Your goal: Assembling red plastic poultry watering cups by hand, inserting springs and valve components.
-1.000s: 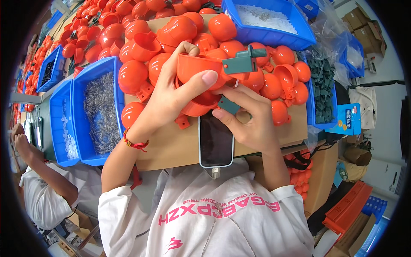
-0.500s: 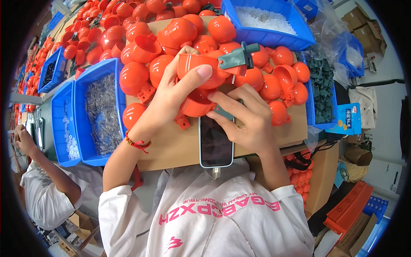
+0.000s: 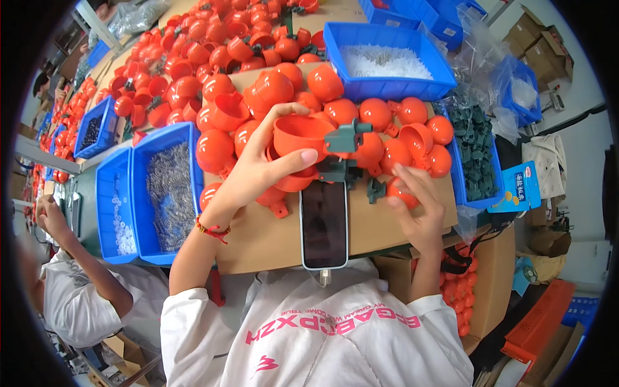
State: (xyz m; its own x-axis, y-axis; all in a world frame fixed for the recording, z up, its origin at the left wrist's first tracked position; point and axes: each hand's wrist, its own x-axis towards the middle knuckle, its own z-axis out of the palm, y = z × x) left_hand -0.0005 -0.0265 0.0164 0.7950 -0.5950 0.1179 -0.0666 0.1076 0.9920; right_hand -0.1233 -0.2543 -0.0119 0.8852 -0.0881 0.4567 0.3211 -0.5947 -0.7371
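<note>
- Clamping 1 red cup (image 3: 300,137) at the centre of the frame with the left hand (image 3: 261,164), pressing the thumb on the near face and curling fingers behind; turning the open mouth upward, probably for a clear look inside.
- Pointing the short peg of the cup's green fitting (image 3: 343,138) toward the right of the frame, likely leaving that side unobstructed by fingers.
- Seeing another red cup (image 3: 293,183) just below, with another green fitting (image 3: 340,171) at its right; being unable to tell contact with the left palm because of the overlap.
- Hovering right of centre with the right hand (image 3: 418,209), spreading thumb and fingertips apart and holding nothing visible; being near a red ball-shaped piece (image 3: 403,193) and just beside a loose green piece (image 3: 376,189), without being able to tell touching from overlapping at the ball.
- Resting a phone (image 3: 324,226) dark screen up on the brown worktop (image 3: 264,248), lower centre, seemingly for easy viewing.
- Heaping red parts (image 3: 216,151) across the upper left and top centre, perhaps for short reaches.
- Separating small parts by kind, apparently for quick picking: using a metal-filled blue tray (image 3: 166,258) and a white-ringed blue tray (image 3: 106,187) at left, a white-filled blue tray (image 3: 396,89) at top, a green-filled blue tray (image 3: 480,203) at right.
</note>
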